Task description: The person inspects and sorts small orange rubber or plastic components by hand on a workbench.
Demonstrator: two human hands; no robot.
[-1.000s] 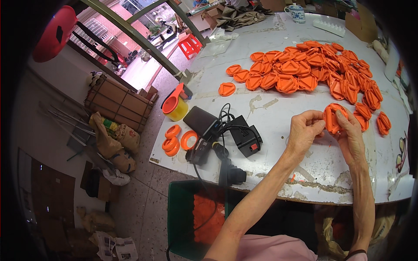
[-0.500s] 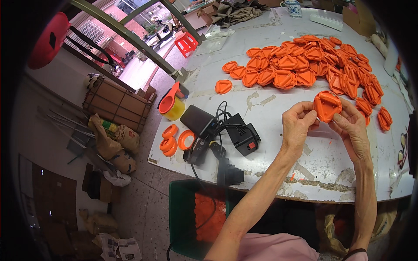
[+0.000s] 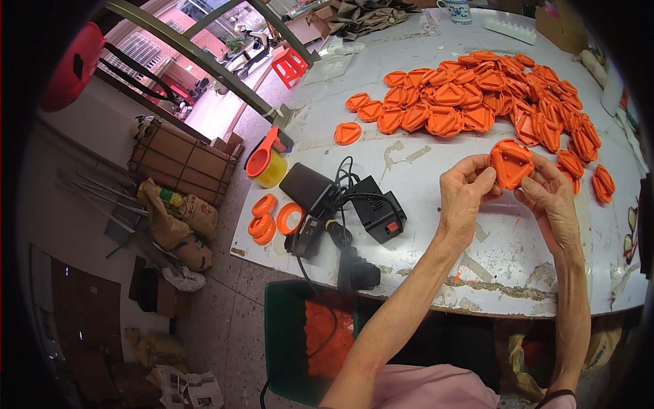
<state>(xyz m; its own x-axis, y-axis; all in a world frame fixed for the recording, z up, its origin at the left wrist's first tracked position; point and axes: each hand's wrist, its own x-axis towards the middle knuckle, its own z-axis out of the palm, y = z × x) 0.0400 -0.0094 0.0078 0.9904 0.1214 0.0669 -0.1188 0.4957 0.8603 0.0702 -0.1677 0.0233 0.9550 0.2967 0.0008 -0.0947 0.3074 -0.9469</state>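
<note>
Between both hands, raised over the near right of the table, is a round orange plastic piece (image 3: 512, 165) with a triangular recess facing me. My left hand (image 3: 466, 187) pinches its left edge between thumb and fingers. On its right edge, my right hand (image 3: 550, 198) grips it the same way, thumb at the lower rim. Beyond the hands spreads a large heap of similar orange pieces (image 3: 448, 102), overlapping one another. A few lie apart, such as a single orange disc (image 3: 347, 133) to the left of the heap.
A black box-shaped device with cables (image 3: 372, 211) lies left of my hands, beside a dark rectangular box (image 3: 307, 187). Orange rings (image 3: 291, 217) and a yellow-and-orange cup (image 3: 270, 169) stand at the table's left edge. Below is a green bin (image 3: 279, 341) containing orange material.
The hands and the orange piece stay almost in place; the piece is turned very slightly. Otherwise the view has only shifted a little.
</note>
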